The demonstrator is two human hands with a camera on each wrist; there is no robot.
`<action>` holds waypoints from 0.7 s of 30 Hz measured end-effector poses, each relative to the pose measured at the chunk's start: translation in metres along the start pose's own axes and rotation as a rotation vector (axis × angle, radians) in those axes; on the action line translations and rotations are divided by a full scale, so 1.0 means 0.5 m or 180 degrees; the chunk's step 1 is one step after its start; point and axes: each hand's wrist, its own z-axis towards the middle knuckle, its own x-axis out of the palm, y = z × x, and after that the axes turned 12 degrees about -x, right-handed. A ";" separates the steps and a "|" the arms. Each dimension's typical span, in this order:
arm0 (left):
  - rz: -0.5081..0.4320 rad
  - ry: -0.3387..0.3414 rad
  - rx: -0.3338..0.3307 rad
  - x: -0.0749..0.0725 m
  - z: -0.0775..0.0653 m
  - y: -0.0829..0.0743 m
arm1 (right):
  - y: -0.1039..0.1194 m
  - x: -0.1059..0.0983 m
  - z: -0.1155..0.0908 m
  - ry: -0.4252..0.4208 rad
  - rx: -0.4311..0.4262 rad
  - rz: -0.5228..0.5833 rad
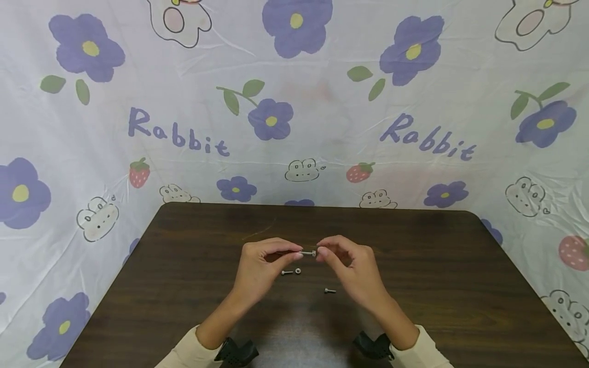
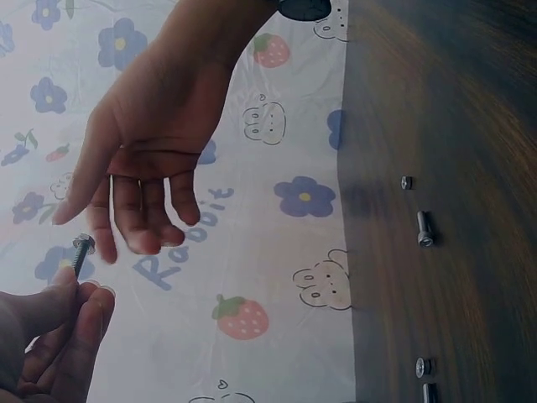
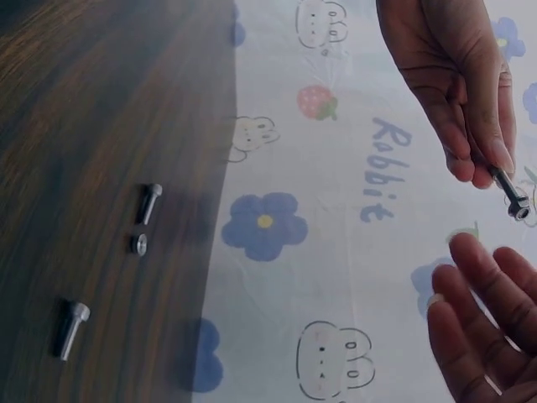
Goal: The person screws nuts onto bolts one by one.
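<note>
My left hand (image 1: pixel 259 266) pinches a small metal bolt (image 1: pixel 307 253) between thumb and fingertips, with its shank pointing right. At the bolt's free end sits a nut (image 3: pixel 520 208). Just right of it is my right hand (image 1: pixel 361 268), its thumb and fingers loosely bent. In the left wrist view the right hand's fingers (image 2: pixel 138 218) hang apart from the nut with nothing between them. The right wrist view also shows a gap between those fingertips and the nut.
On the dark wooden table (image 1: pixel 184 286) below lie a bolt (image 1: pixel 287 273) beside a nut (image 1: pixel 298 271), and another bolt (image 1: pixel 330 291) nearer me. A further nut (image 2: pixel 406 182) appears in the left wrist view. A patterned cloth (image 1: pixel 322 102) hangs behind the table.
</note>
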 end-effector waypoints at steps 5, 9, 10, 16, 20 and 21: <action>0.0036 -0.0007 0.0004 -0.001 -0.002 0.000 | 0.000 -0.004 -0.003 0.0057 -0.0228 -0.0023; 0.0050 0.0014 -0.0023 -0.002 -0.003 0.002 | 0.004 -0.001 -0.004 0.0027 -0.0383 0.0017; 0.0049 0.0020 -0.0036 -0.002 -0.003 0.003 | 0.004 0.000 -0.005 0.0012 -0.0401 0.0024; 0.0024 0.0046 -0.0055 -0.001 -0.005 0.005 | 0.006 0.003 -0.006 -0.0029 -0.0440 0.0034; 0.0020 0.0049 -0.0056 0.000 -0.006 0.004 | 0.007 0.004 -0.005 -0.0009 -0.0422 0.0044; 0.0018 0.0048 -0.0058 0.001 -0.006 0.003 | 0.007 0.004 -0.004 0.0001 -0.0406 0.0044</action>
